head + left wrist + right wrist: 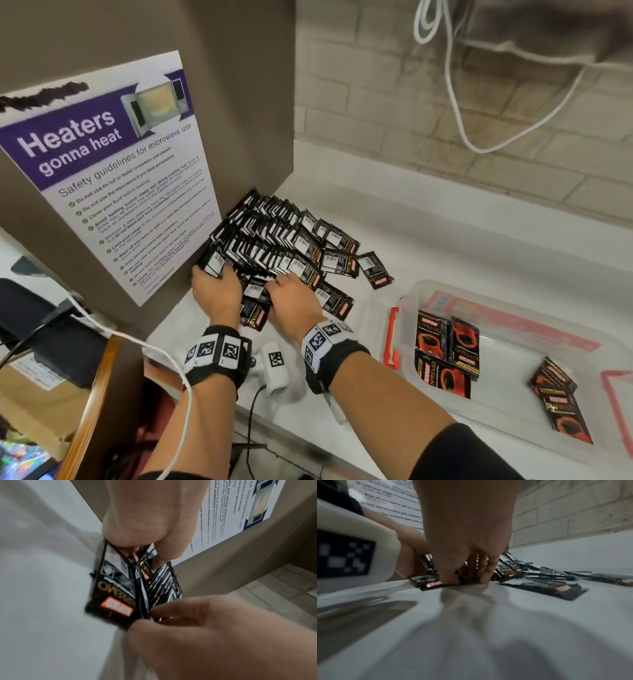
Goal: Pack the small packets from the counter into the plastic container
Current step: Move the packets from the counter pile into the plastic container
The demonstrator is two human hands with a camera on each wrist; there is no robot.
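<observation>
A big heap of small black coffee packets lies on the white counter against the brown panel. My left hand grips a bundle of packets at the heap's near left edge, thumb and fingers pinching their top ends. My right hand sits just right of it, thumb and fingers curled down round a few packets on the counter. The clear plastic container with orange latches stands open at the right, holding several packets.
A laminated microwave safety poster leans on the brown panel left of the heap. Loose packets lie between heap and container. A white cable runs along my left arm. The counter's front edge is close below my wrists.
</observation>
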